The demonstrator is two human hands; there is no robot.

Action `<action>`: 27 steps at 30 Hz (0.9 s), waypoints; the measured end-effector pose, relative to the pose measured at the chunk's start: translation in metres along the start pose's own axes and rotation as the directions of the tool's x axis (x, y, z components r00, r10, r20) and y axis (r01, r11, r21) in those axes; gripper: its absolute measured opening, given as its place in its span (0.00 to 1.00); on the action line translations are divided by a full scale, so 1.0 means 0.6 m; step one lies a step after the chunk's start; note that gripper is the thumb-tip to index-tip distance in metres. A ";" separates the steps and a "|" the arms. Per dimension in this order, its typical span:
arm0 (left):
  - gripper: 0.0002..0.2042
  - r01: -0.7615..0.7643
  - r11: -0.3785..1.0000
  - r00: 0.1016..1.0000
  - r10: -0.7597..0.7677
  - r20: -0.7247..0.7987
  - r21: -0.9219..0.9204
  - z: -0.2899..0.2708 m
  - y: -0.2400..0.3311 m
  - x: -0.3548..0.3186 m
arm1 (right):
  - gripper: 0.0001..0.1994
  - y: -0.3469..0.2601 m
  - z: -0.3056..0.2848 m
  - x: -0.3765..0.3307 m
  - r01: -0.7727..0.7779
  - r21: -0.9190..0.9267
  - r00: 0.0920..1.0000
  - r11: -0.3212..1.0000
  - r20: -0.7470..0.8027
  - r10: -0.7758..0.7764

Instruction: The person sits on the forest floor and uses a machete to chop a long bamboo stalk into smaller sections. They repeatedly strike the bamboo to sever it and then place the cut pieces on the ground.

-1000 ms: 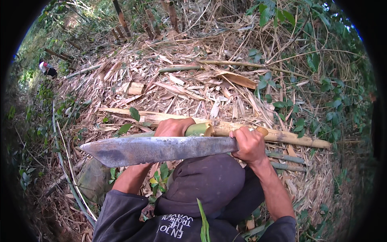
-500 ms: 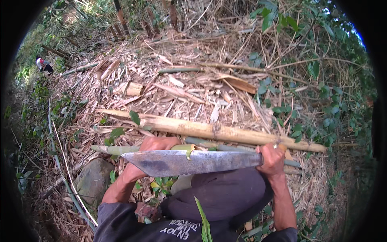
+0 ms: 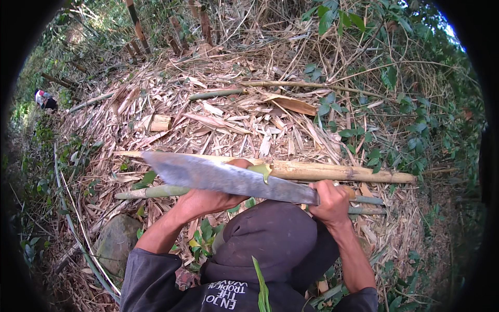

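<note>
My right hand [image 3: 332, 202] is closed round the handle of a large machete [image 3: 223, 177]. Its broad, worn grey blade reaches leftward across my left hand and hides part of the fingers. My left hand [image 3: 213, 202] is closed on a green bamboo pole [image 3: 156, 192], which shows on both sides of the hand. Near the pole's right end, a curled strip of peel [image 3: 267, 173] hangs in front of the blade. Just beyond lies a thicker, pale yellow bamboo pole [image 3: 343, 172], partly covered by the blade.
Thin green bamboo lengths [image 3: 366, 210] lie by my right hand. A rock [image 3: 118, 244] sits left of my bent knee [image 3: 265, 234]. Chips and dry husks cover the ground, with a cut bamboo block [image 3: 160, 122] among them. Another person [image 3: 46, 99] is far left; cut stumps [image 3: 138, 26] stand behind.
The machete blade's tip has swung up and away, tilting the blade. My left hand has shifted right, and the right end of the green pole has risen. The view has shifted slightly.
</note>
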State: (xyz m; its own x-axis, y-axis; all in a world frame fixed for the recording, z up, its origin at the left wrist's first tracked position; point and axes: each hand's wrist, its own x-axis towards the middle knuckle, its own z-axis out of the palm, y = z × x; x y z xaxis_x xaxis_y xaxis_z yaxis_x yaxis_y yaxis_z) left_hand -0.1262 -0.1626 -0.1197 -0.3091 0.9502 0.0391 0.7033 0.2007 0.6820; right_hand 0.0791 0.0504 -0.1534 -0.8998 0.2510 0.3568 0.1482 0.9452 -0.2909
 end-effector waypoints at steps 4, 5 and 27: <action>0.13 0.110 0.986 0.993 -0.113 -0.016 -0.128 -0.005 0.005 -0.010 | 0.09 -0.025 0.012 0.029 0.105 0.012 0.994 0.994 -0.026 -0.105; 0.14 0.132 0.984 0.991 -0.133 -0.005 -0.119 -0.009 0.003 -0.011 | 0.09 -0.028 0.012 0.034 0.143 0.043 0.988 0.989 -0.069 -0.140; 0.16 0.153 0.986 0.979 -0.160 -0.128 -0.060 0.026 0.025 0.001 | 0.02 -0.037 0.009 0.043 0.203 0.012 0.975 0.979 -0.099 -0.201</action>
State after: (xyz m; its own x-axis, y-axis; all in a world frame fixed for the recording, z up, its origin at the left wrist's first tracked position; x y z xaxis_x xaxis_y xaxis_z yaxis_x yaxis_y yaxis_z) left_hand -0.1056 -0.1555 -0.1211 -0.4967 0.8676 0.0229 0.6079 0.3289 0.7226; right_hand 0.0505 0.0350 -0.1423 -0.8663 0.0750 0.4939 -0.0428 0.9739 -0.2229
